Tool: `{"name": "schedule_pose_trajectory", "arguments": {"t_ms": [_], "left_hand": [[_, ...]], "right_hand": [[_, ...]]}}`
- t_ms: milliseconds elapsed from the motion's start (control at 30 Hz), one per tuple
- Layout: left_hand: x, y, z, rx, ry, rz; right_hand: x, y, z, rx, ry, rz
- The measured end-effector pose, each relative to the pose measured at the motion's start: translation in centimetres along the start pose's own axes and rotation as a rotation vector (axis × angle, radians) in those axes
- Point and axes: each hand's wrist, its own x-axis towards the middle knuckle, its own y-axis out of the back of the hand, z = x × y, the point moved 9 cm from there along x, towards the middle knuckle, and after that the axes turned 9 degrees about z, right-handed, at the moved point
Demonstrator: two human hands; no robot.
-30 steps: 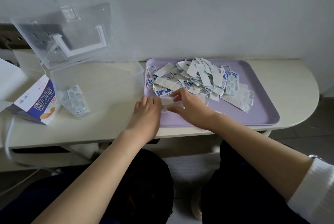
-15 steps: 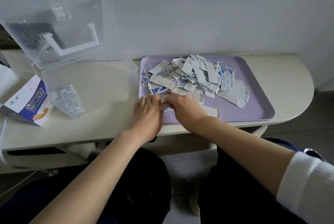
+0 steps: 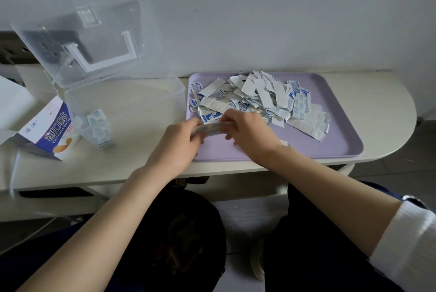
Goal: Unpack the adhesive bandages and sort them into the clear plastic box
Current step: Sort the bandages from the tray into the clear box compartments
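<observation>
**Bundle lifted clear of the tray**

Half a second earlier both hands had lain low on the tray's near corner, gathering. By this moment the left hand (image 3: pixel 174 143) and right hand (image 3: pixel 250 133) had risen. Between them they held a slim pale bundle of adhesive bandages (image 3: pixel 212 127), each end pinched in that hand's curled fingers. Blur hid how many it held.

Under the fingers lay the flat lilac plastic tray (image 3: pixel 330 153). Just beyond them sat the heap of torn white-and-blue paper wrappers (image 3: pixel 257 97).

Left of the fingers, well apart, stood the clear plastic box (image 3: pixel 132 93) with its lid propped open. A few bandages (image 3: pixel 99 127) already lay in its near left corner. Farther left, a blue-and-white cardboard carton (image 3: pixel 50 132) rested on the cream bench (image 3: pixel 382 93).

The gathering looked finished, so a carry leftward to the box seemed due next.
</observation>
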Motion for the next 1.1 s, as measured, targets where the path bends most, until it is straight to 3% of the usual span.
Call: {"name": "schedule_pose_trajectory", "arguments": {"t_ms": [133, 300, 433, 533, 700, 867, 967, 1100], "left_hand": [[-0.3, 0.7, -0.4, -0.077, 0.074, 0.009], [-1.0, 0.3, -0.7, -0.156, 0.126, -0.07], [-1.6, 0.9, -0.6, -0.061, 0.073, -0.075], [-2.0, 1.6, -0.4, -0.009, 0.033, -0.072], [-2.6, 3.2, -0.7, 0.056, -0.038, -0.056], [-3.0, 5.7, -1.4, 0.094, -0.097, 0.03], [-3.1, 7.5, -1.4, 0.113, -0.085, 0.075], [-3.2, 10.7, -1.5, 0.071, -0.076, 0.169]], "right_hand": [[0.0, 0.0, -0.1, 0.292, -0.153, -0.005], [-0.5, -1.4, -2.1, 0.185, -0.05, -0.19], [-1.2, -3.0, -2.9, 0.089, 0.041, -0.298], [-1.3, -3.6, -3.6, -0.062, 0.158, -0.254], [-1.9, -4.6, -5.3, -0.072, 0.247, -0.254], [-1.9, -4.2, -7.9, -0.158, 0.335, -0.108], [-1.6, -2.7, -10.7, -0.019, 0.35, 0.021], [-0.7, -2.8, -13.5, 0.042, 0.34, 0.002]]}}
